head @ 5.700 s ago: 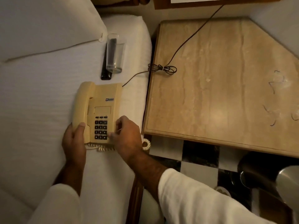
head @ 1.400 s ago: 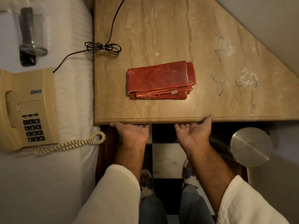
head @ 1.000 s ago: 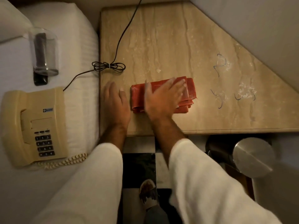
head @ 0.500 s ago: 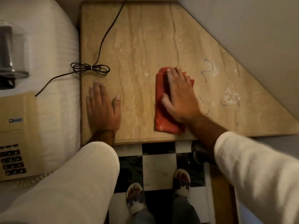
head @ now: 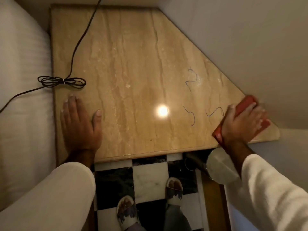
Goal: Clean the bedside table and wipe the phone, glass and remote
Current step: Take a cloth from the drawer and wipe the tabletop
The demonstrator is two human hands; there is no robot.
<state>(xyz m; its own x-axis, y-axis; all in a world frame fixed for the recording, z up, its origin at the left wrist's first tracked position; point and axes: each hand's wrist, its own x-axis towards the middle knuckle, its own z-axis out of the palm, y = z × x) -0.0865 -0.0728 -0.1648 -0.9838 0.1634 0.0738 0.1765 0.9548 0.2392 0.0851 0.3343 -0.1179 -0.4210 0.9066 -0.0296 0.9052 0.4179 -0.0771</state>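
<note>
**Now at the far right corner of the bedside table**

Seen from above: a beige, marble-look bedside table top (head: 133, 67), five-sided, with its right edge cut at a slant against the pale wall.

Right hand (head: 241, 125) spread flat, fingers extended, pressing a folded red cloth (head: 245, 101) onto the tabletop at the right corner, close to the slanted edge; cloth showing past the fingertips and beside the wrist. Somewhat blurred here.

Left hand (head: 78, 124) open, palm down, fingers together and thumb out, resting empty near the front left corner of the tabletop. White sleeves on both arms.

Three dark blue pen squiggles (head: 191, 79) on the right half of the tabletop, just left of the cloth, one farther back and two nearer the front edge. Faint whitish smear around the rear one. Bright round reflection of a light (head: 162, 110) between the two hands.

Thin black cable (head: 80, 39) running from the back edge down the left side, tied in a small bundle (head: 62, 81) over the left edge, then trailing onto the white bed (head: 21, 80) alongside.

Below the front edge: black-and-white chequered floor (head: 150, 179), two feet in pale slippers (head: 174, 187), and a round metal lid (head: 221, 165) under the right wrist.

Phone, glass and remote out of frame.
</note>
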